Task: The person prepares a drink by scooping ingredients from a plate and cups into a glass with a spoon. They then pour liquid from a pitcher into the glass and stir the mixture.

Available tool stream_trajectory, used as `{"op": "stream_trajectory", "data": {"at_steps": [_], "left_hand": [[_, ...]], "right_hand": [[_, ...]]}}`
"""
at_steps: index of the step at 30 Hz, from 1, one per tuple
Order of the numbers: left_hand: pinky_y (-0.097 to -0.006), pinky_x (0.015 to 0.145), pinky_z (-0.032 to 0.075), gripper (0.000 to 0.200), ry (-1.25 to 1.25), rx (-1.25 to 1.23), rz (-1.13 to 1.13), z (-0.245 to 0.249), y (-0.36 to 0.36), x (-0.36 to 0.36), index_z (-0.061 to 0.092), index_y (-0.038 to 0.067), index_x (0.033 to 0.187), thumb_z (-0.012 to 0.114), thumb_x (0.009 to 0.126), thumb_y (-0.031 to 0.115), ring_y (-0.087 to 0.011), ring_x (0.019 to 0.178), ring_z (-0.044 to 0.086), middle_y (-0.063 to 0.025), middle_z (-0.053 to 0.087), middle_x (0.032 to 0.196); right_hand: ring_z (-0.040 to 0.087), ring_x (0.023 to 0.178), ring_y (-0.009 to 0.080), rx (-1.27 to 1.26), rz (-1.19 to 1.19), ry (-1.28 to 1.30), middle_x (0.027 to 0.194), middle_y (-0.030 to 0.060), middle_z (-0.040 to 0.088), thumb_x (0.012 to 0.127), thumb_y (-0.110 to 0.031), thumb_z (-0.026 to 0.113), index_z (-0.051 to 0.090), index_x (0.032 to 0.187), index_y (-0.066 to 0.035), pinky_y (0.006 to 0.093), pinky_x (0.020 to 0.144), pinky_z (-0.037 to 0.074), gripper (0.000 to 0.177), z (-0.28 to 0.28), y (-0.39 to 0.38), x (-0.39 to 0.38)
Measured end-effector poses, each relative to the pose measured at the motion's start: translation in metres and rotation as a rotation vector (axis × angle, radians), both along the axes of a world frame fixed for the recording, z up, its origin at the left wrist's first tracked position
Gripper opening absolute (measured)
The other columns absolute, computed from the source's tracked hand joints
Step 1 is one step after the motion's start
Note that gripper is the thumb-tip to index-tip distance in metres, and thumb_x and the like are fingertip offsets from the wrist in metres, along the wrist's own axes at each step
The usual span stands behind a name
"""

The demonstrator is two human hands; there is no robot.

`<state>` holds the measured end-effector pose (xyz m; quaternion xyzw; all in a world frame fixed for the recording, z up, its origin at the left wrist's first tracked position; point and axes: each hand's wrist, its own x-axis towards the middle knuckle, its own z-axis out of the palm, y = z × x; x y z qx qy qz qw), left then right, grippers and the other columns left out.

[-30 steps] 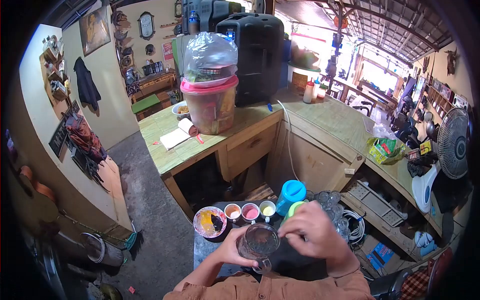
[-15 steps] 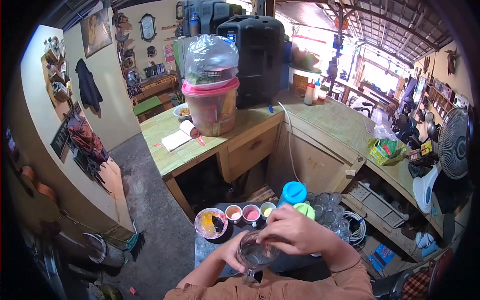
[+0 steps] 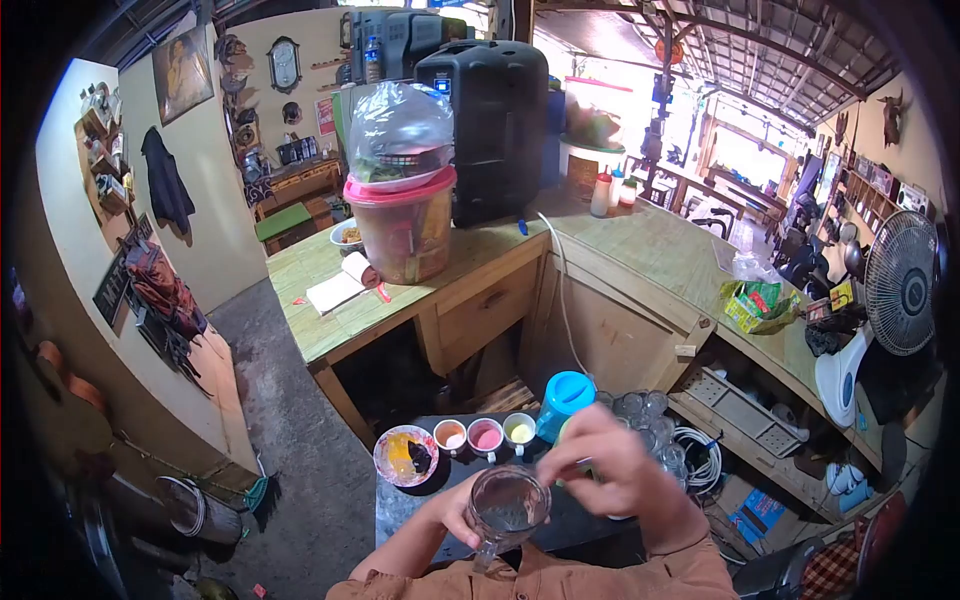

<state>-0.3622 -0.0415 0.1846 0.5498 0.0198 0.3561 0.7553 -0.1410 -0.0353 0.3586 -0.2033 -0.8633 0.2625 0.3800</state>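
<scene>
A clear glass mug (image 3: 508, 502) is tilted toward me, its mouth facing up. My left hand (image 3: 457, 512) is closed round its left side. Just right of the rim, my right hand (image 3: 605, 465) is raised with bent fingers; motion smears it, and whatever it may hold cannot be made out. Behind the mug, three small cups with orange (image 3: 450, 436), pink (image 3: 485, 438) and pale yellow (image 3: 519, 431) contents stand in a row. To their left sits a plate (image 3: 383, 462) with something yellow and black on it. A blue lidded jug (image 3: 567, 404) stands behind my right hand.
Several upturned glasses (image 3: 650, 415) and a coiled white hose (image 3: 703, 460) lie to the right. Beyond the low dark table (image 3: 400, 508) is a wooden counter (image 3: 630, 255) bearing a pink-rimmed bucket (image 3: 405, 235), a black speaker (image 3: 490, 130) and sauce bottles (image 3: 601, 194). A fan (image 3: 903, 283) stands far right.
My right hand has moved from over the mug's rim to the right of it. My left hand keeps its hold on the mug. The view has shifted slightly.
</scene>
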Motion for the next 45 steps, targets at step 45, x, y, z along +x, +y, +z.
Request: {"op": "stream_trajectory", "data": {"at_steps": [45], "left_hand": [[-0.0347,0.09,0.048,0.08,0.574,0.789,0.85,0.078,0.018,0.145,0.062,0.004,0.12,0.093,0.052,0.033,-0.0247,0.103,0.064,-0.0099,0.067,0.112]], "right_hand": [[0.056,0.075,0.025,-0.159,-0.021,0.035,0.089,0.0114,0.066,0.096,-0.023,0.053,0.066,0.102,-0.004,0.0346,0.075,0.046,0.023,-0.024,0.016,0.201]]}}
